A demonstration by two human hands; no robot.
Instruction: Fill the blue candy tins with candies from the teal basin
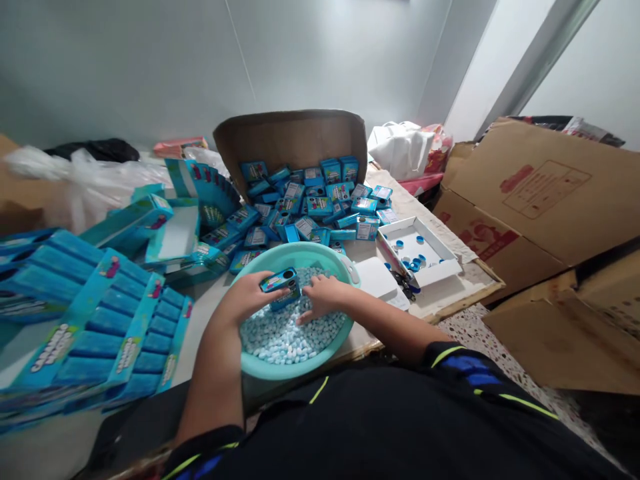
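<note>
My left hand (243,293) grips a small blue candy box (281,287), held tilted above a mint-green plastic basin (285,251). Pale blue and white candies (280,337) lie loose in the basin, which stands at the table's near edge. Over on the basin's right side, my right hand (325,295) reaches into it, thumb and fingers apart and touching the candies. Whether any candies sit under its curled fingers is hidden. Just beyond the basin, many similar blue boxes (320,205) are heaped, spilling from a cardboard carton (300,133) lying with its opening toward me.
Display trays filled with blue boxes (100,327) are stacked at left. On the right, a shallow white box (440,270) holds small blue caps, with dark-handled pliers (406,285) beside it. Large cardboard boxes (545,187) stand right of the table, and a white bag (400,148) sits behind.
</note>
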